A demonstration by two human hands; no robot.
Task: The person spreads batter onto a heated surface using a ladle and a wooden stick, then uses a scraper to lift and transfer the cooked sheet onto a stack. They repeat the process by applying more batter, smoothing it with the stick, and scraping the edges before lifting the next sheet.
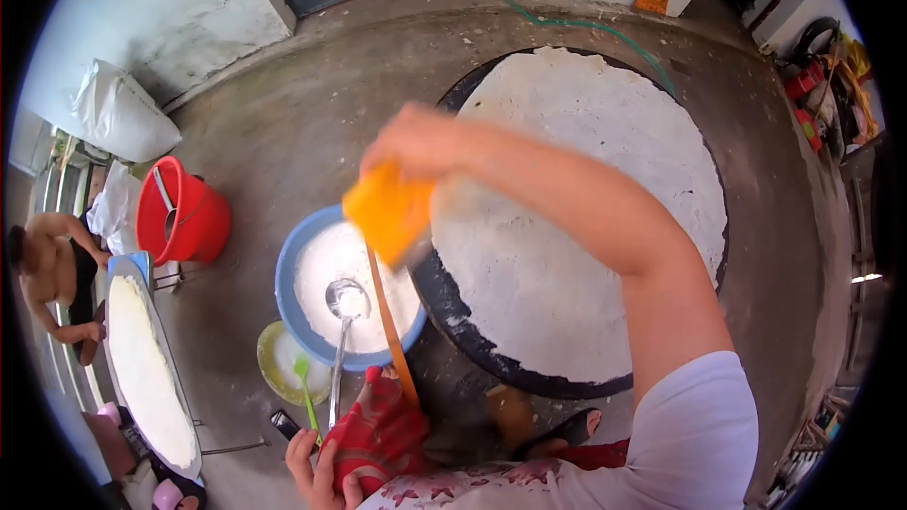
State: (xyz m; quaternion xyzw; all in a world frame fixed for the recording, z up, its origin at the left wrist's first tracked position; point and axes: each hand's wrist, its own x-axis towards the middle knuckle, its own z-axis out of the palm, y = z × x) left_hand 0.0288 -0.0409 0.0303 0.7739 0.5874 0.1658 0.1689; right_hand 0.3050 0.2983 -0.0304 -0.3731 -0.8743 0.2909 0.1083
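My right hand (411,146), blurred by motion, grips a flat yellow-orange scraper (389,212) above the right side of a blue basin (286,274). White batter (316,260) fills much of the basin. A metal ladle (343,321) rests in it, and a wooden stick (387,321) slants across its rim. At the bottom, my left hand (326,472) has its fingers curled against a bunched red cloth (383,439). Right of the basin, a thin white sheet of batter (557,217) covers most of a large round black griddle (444,293).
A small bowl (269,373) with a green spoon (302,368) stands beside the basin, near a dark phone-like object (283,423). A red bucket (213,217) and white sacks (123,118) are at left. Another person (57,269) is beside a long board (142,359) bearing a pale sheet.
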